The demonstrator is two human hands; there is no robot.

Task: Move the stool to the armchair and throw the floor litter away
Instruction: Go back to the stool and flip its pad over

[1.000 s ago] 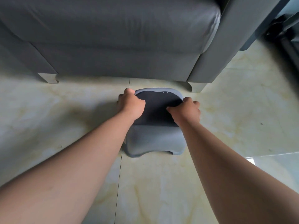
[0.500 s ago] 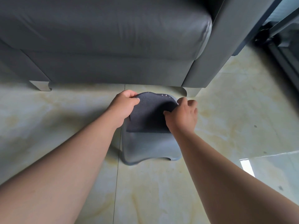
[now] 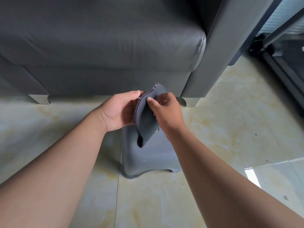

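A low grey plastic stool [image 3: 148, 158] stands on the tiled floor just in front of the dark grey armchair [image 3: 102, 51]. Its dark rubber top pad [image 3: 147, 116] is lifted off the seat and folded upright above the stool. My right hand [image 3: 166, 111] pinches the pad's upper right edge. My left hand [image 3: 120, 111] cups the pad from the left, fingers against its edge. No litter shows in this view.
The armchair's pale feet [image 3: 40, 99] rest on the floor left and right of the stool. A dark metal frame [image 3: 279, 63] runs along the right side. Pale marbled tiles [image 3: 238, 122] spread around the stool.
Both hands peeled the dark pad off the stool's seat and raised it, folding it upright. The stool stays in place before the armchair; the view has tilted up a little.
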